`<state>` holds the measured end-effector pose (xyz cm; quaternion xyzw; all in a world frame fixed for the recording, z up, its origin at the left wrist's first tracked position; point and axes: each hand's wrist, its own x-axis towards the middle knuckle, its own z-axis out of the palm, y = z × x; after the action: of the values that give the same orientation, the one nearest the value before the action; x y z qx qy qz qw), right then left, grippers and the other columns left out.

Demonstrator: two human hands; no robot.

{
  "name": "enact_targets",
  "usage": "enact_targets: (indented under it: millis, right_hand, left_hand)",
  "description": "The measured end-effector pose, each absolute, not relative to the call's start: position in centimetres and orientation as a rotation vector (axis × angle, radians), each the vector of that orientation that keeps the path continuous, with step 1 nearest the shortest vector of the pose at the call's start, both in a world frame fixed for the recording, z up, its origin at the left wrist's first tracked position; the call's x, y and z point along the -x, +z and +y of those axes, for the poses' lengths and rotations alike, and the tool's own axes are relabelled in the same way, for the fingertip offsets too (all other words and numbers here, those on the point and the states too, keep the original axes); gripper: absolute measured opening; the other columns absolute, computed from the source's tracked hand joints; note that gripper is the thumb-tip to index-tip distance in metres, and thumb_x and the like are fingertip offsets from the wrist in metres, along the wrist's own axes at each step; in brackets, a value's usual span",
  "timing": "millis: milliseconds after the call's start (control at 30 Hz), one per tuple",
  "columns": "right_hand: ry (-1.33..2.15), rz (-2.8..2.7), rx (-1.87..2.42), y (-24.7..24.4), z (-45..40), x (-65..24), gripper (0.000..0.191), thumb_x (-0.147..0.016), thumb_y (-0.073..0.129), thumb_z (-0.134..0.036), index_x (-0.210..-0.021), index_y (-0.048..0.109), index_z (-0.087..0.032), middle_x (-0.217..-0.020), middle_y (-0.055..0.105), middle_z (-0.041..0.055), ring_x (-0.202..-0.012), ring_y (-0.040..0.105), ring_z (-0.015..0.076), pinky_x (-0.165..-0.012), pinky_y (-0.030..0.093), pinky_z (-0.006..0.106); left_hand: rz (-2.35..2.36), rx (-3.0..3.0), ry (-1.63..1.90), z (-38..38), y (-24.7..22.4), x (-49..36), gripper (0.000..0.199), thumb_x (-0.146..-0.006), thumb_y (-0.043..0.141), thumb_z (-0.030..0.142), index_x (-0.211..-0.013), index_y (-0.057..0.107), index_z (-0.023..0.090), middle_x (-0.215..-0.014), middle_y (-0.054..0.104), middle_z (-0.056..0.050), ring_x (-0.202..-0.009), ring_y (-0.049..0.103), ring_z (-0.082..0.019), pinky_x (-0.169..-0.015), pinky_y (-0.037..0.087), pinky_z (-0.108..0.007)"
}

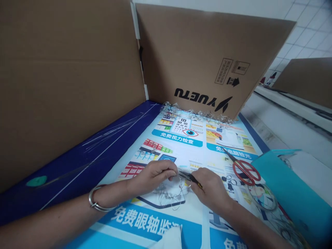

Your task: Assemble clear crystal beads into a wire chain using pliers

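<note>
My right hand (209,185) is closed around a pair of pliers (188,175) with dark handles, its jaws pointing left. At the jaw tips, my left hand (159,174) pinches part of a wire strand with clear beads (169,196). The strand hangs below both hands over the printed sheet (192,214), with thin wire ends sticking out. What exactly sits between the jaws is too small to make out. A silver bangle (97,200) circles my left wrist.
Red-handled scissors (246,171) lie to the right, beside a wire coil (262,197) and a teal box (295,193). Beaded wire pieces (199,114) line the foot of the cardboard panel (207,62). Long strands (111,133) and a green piece (36,181) are at left.
</note>
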<state>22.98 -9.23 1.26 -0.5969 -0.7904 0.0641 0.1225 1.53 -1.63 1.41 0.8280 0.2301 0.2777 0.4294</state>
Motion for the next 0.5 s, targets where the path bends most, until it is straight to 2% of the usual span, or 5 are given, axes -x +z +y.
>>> enact_targets:
  millis: [167, 400, 500]
  right_hand:
    - [0.126, -2.340, 1.738, 1.5, -9.5, -23.1, 0.025, -0.086, 0.042, -0.039, -0.081, 0.055, -0.019, -0.080, 0.055, 0.0038, -0.078, 0.048, 0.0146, -0.067, 0.033, 0.025]
    - [0.006, -2.283, 1.847, 1.8, -10.0, -23.4, 0.024, -0.086, 0.040, -0.038, -0.083, 0.054, -0.019, -0.082, 0.056, 0.0039, -0.079, 0.049, 0.0152, -0.066, 0.032, 0.025]
    - [-0.013, -2.234, 1.909, 2.0, -10.2, -23.4, 0.027, -0.087, 0.037, -0.041, -0.086, 0.054, -0.019, -0.084, 0.056, 0.0045, -0.080, 0.050, 0.0153, -0.066, 0.032, 0.025]
  left_hand:
    - [0.660, -2.067, 0.751, -1.9, 1.7, -1.8, 0.018, -0.087, 0.043, 0.021, -0.087, 0.059, 0.013, -0.075, 0.058, -0.002, -0.067, 0.053, -0.010, -0.064, 0.042, -0.021]
    - [0.618, -2.024, 0.767, -2.1, 1.2, -3.0, 0.013, -0.083, 0.050, 0.021, -0.085, 0.060, 0.014, -0.093, 0.060, -0.006, -0.088, 0.055, -0.014, -0.080, 0.043, -0.027]
    - [0.623, -2.011, 0.767, -2.0, 0.9, -3.4, 0.012, -0.082, 0.050, 0.021, -0.085, 0.060, 0.014, -0.094, 0.060, -0.006, -0.088, 0.056, -0.014, -0.080, 0.043, -0.028]
